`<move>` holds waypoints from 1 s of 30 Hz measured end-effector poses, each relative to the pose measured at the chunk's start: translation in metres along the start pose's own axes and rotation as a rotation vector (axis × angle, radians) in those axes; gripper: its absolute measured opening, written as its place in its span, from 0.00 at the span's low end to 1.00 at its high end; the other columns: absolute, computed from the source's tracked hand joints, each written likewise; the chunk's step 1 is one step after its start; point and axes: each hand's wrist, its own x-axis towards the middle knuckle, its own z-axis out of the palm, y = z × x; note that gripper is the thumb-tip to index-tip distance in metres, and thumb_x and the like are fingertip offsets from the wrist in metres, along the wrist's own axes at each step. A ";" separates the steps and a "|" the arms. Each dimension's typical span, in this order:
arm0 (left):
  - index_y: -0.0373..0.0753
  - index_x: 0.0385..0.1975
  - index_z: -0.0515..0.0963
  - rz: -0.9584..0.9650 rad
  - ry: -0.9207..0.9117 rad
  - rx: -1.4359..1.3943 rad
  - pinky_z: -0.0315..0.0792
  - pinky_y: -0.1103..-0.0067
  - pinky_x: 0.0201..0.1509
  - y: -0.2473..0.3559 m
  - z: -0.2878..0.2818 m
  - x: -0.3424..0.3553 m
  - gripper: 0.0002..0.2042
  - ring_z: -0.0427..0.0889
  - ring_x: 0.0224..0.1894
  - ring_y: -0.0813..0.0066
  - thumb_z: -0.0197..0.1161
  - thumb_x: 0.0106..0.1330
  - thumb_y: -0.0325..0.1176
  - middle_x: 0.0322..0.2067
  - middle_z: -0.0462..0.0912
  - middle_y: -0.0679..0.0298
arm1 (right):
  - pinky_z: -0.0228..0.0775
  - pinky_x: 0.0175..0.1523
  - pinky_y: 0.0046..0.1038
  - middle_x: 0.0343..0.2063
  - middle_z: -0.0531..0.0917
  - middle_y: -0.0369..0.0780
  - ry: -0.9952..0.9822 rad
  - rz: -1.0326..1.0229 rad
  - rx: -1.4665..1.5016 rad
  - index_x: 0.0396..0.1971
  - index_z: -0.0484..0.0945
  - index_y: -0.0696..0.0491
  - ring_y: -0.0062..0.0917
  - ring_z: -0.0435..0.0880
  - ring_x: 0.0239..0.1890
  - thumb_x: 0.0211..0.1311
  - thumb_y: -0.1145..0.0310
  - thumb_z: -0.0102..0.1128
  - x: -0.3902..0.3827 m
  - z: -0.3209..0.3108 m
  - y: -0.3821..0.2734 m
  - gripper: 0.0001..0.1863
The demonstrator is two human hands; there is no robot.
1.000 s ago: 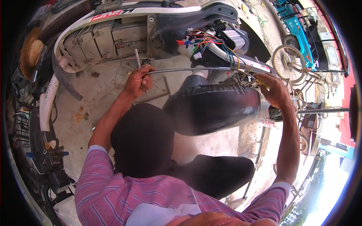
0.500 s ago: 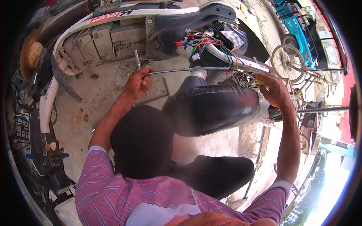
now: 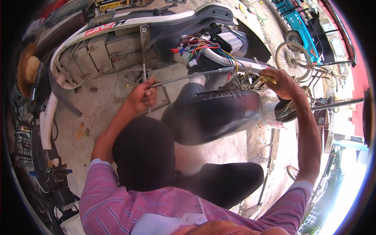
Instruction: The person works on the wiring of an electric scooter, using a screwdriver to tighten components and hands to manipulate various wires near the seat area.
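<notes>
Fingers [image 3: 150, 94] around one T-handle [image 3: 144, 72]

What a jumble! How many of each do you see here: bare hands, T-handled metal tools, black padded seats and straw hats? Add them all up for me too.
Bare hands: 2, the left hand and the right hand
T-handled metal tool: 1
Black padded seat: 1
Straw hat: 1
Total: 5
</notes>
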 end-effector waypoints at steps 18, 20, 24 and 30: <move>0.41 0.41 0.79 0.541 0.092 0.525 0.58 0.79 0.21 -0.027 0.007 -0.008 0.05 0.62 0.16 0.82 0.63 0.75 0.34 0.15 0.66 0.71 | 0.68 0.30 0.43 0.17 0.80 0.45 -0.160 -0.048 -0.284 0.29 0.84 0.55 0.39 0.78 0.19 0.72 0.49 0.60 0.046 -0.015 -0.022 0.23; 0.41 0.41 0.80 0.532 0.094 0.483 0.58 0.79 0.20 -0.025 0.004 -0.004 0.05 0.62 0.16 0.82 0.63 0.75 0.35 0.15 0.66 0.71 | 0.67 0.30 0.44 0.16 0.79 0.44 -0.158 -0.074 -0.338 0.28 0.83 0.55 0.40 0.78 0.19 0.72 0.48 0.60 0.051 -0.018 -0.021 0.23; 0.42 0.37 0.77 0.412 0.128 0.290 0.54 0.81 0.20 -0.021 0.003 -0.003 0.05 0.61 0.16 0.83 0.58 0.76 0.32 0.18 0.66 0.72 | 0.66 0.29 0.45 0.15 0.77 0.44 -0.057 -0.186 -0.418 0.24 0.81 0.53 0.43 0.77 0.18 0.71 0.45 0.59 0.054 -0.020 -0.024 0.26; 0.47 0.34 0.76 0.224 0.048 0.180 0.51 0.81 0.18 -0.011 0.000 0.000 0.06 0.58 0.15 0.84 0.56 0.76 0.32 0.17 0.64 0.75 | 0.67 0.33 0.45 0.20 0.76 0.42 0.021 -0.298 -0.595 0.25 0.79 0.52 0.40 0.79 0.24 0.70 0.48 0.59 0.061 -0.026 -0.022 0.22</move>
